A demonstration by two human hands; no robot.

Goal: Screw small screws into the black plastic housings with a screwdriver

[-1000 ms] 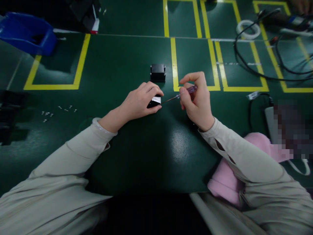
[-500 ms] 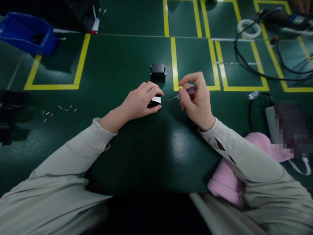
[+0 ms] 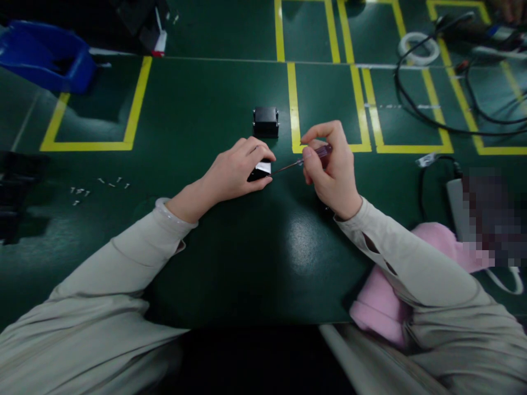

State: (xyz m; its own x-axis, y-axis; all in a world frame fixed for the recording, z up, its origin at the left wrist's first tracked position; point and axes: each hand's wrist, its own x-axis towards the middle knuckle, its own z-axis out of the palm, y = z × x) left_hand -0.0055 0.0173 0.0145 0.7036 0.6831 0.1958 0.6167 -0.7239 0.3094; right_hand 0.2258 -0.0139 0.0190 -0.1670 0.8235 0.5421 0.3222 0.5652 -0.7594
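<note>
My left hand [image 3: 241, 169] is closed around a small black box-like part [image 3: 260, 171] with a shiny, pale top face, pressing it on the green table [image 3: 230, 258]. Most of that part lies hidden under my fingers. In my right hand [image 3: 332, 170] is a screwdriver [image 3: 321, 152], held by its dark purplish handle between thumb and fingers. Its thin shaft slants down to the left, and the tip meets the right side of the black part near my left thumb. A similar black block [image 3: 265, 122] with small metal bits at its sides stands just beyond my left hand.
Several loose screws [image 3: 80, 192] lie at left, near dark parts [image 3: 18, 197] at the edge. A blue bin [image 3: 49, 57] stands back left. Black cable [image 3: 401, 93] and a white tape roll [image 3: 419, 49] are at right. Pink cloth [image 3: 382, 307] lies under my right forearm.
The screwdriver handle seems turned slightly in my right fingers. Both hands and the black part stay in the same place.
</note>
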